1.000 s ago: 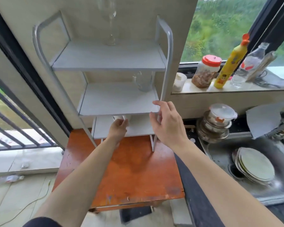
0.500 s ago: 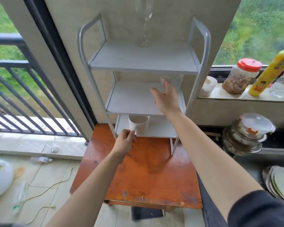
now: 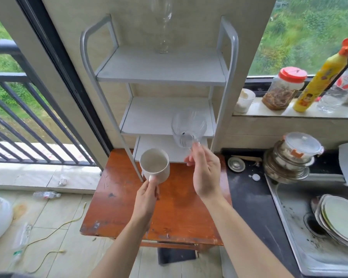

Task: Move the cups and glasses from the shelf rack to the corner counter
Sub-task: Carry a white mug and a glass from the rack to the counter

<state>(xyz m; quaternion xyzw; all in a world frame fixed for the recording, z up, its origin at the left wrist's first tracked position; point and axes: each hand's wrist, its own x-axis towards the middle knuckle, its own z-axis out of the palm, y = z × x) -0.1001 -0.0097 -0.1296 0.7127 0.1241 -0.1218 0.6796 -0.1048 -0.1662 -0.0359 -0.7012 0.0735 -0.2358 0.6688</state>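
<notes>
Head view: the left hand [image 3: 147, 197] grips the handle of a white ceramic mug [image 3: 154, 165], held in the air above the reddish-brown wooden bench [image 3: 117, 213]. The right hand [image 3: 206, 173] pinches a clear ribbed glass cup [image 3: 188, 128], tilted, in front of the white three-tier shelf rack [image 3: 161, 67], whose top shelf carries a tall clear stemmed glass [image 3: 163, 27].
</notes>
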